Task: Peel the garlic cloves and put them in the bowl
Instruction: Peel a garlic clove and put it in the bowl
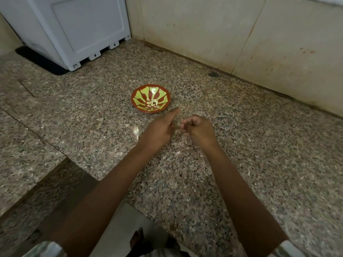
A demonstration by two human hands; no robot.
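On the speckled brown-and-grey granite counter (241, 145) stands a shallow round red bowl with a yellow-green leaf pattern (150, 98), and a small heap of peeled pale garlic cloves (153, 103) lies at its centre. Both bare hands hover over the counter just in front of the bowl, close together. The left hand (159, 128) points its fingers forward toward the bowl's near rim; whether its thumb grips anything cannot be told, since the palm side is turned away. The right hand (199, 129) has its fingers curled in tight, and their tips meet a small pale piece (177, 127) between the two hands. It is probably a garlic clove, though motion blur smears it, and the right hand seems to pinch it. Just beside the left hand, on its outer side, an unpeeled white garlic clove with a pointed tail (137, 132) lies on the stone, and thin papery scraps of skin (177, 153) are scattered under the wrists. In the far left corner sits a white plastic appliance (74, 30) on a black mat (37, 60), against the stained beige tiled wall (222, 34).
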